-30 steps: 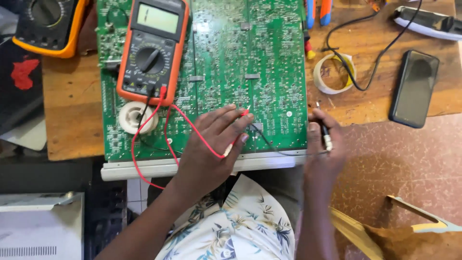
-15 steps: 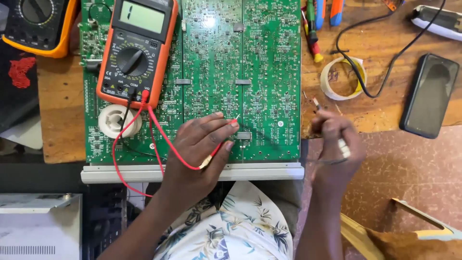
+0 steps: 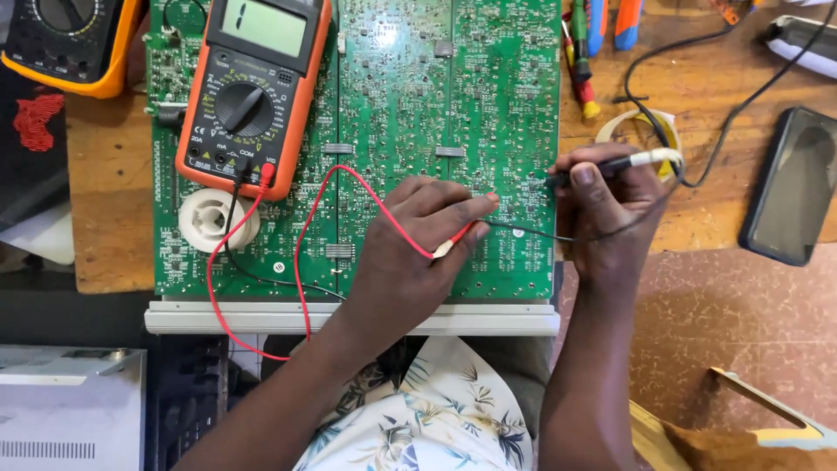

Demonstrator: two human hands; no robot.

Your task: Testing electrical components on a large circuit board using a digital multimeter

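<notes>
Hands [image 3: 410, 253] with probes [image 3: 449, 242] on board [image 3: 488, 96]

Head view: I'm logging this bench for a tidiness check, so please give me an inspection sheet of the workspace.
Surface: wooden table, worn.
Job's things: green circuit board; orange meter lying on it; red probe; black probe.
Clutter: second meter, screwdrivers, tape roll, phone.
Grippers: left hand pinches the red probe; right hand holds the black probe against the board's edge.
Cables: red lead and black lead loop over the board.
Surroundings: grey case lower left.
</notes>
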